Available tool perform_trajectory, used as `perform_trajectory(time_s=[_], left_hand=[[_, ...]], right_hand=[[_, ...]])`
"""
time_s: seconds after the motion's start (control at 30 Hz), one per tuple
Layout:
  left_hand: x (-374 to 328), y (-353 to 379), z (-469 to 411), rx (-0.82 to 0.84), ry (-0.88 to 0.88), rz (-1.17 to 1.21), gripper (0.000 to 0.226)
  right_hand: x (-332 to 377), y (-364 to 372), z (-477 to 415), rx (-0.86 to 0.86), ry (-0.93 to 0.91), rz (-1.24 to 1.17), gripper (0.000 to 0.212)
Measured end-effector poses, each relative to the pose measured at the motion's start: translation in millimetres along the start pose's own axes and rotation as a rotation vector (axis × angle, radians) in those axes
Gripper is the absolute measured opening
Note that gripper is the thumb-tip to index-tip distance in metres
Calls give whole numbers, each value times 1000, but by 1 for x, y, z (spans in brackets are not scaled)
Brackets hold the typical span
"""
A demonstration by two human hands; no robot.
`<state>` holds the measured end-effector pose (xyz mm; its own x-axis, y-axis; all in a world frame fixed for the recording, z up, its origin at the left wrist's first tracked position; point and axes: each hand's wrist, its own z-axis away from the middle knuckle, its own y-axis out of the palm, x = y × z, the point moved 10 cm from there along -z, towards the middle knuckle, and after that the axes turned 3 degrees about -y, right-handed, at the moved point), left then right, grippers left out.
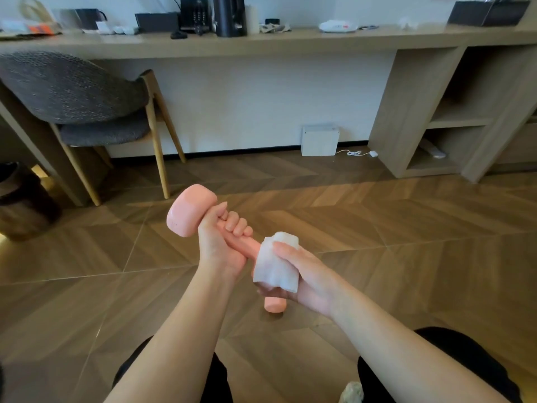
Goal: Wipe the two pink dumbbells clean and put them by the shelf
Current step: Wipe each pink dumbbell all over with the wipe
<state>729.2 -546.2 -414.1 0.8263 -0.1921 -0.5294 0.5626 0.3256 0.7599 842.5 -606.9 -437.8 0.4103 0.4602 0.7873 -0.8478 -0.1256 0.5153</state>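
Observation:
My left hand (220,242) grips the handle of a pink dumbbell (191,210) and holds it slanted above the floor, one head up and to the left. A white cloth (276,269) covers the dumbbell's lower right head, and my right hand (305,274) grips the cloth around that head. The end of a second pink dumbbell (274,304) shows on the wooden floor just below my right hand; the rest of it is hidden.
An open wooden shelf unit (453,120) stands at the right under a long desk (261,43). A grey chair (87,106) stands at the left, a dark bin (23,199) at the far left. A white box (319,141) and a cable (354,153) lie by the wall.

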Motion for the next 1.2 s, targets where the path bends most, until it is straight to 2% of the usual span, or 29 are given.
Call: perform_trajectory(time_s=[0.23,0.43,0.63,0.7,0.87,0.93,1.07,1.2], left_hand=[[2,7,2,49,-6,-12,37],[1,6,1,41,-3,-16,36],[1,13,4,107,3,-21,35],[0,16,5,136,10,-25,35],[-3,22,7,195,33,-42,35],[-4,25,7,208,39,-51,35],[-6,22,8,191,40,-55,35],[-6,17,7,105,43,-57,34]], right_hand=[[-6,-7,-3,-71,51,-38,60],[1,-1,1,26,-8,6,56],[-5,-9,-3,-98,41,-39,46],[-10,-8,0,-82,104,-64,45],[-19,2,5,41,234,-68,55],[-18,4,5,49,220,-84,55],[-15,2,5,68,159,-31,70],[-12,-5,0,17,77,38,70]])
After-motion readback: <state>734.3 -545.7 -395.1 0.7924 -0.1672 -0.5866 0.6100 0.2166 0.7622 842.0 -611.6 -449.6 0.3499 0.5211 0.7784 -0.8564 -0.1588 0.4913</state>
